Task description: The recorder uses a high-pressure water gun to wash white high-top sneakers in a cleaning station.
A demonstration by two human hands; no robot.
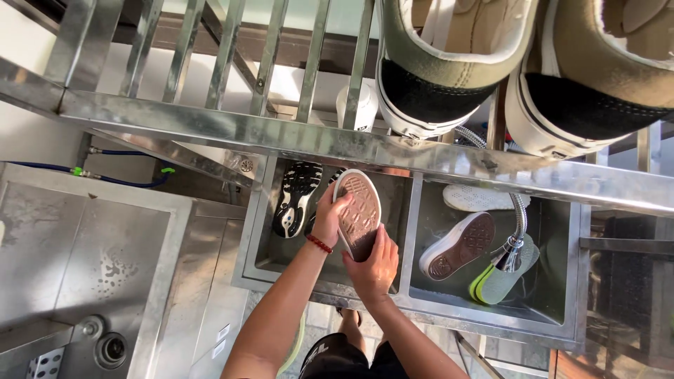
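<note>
You're mid-wash: L hand [328,219] & R hand [372,267] both grip the brown-soled shoe [359,210] over the sink [253,260]; next, I think, hold tight & scrub.

Two shoes [505,63] on rack [281,137] above sink [421,298]; more shoes [460,245] in its basins.

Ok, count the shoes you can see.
7. Two olive shoes sit on the rack: one, another. One shoe is held by both hands. One black-soled shoe lies in the left basin. Three lie in the right basin. More may be hidden.
</note>
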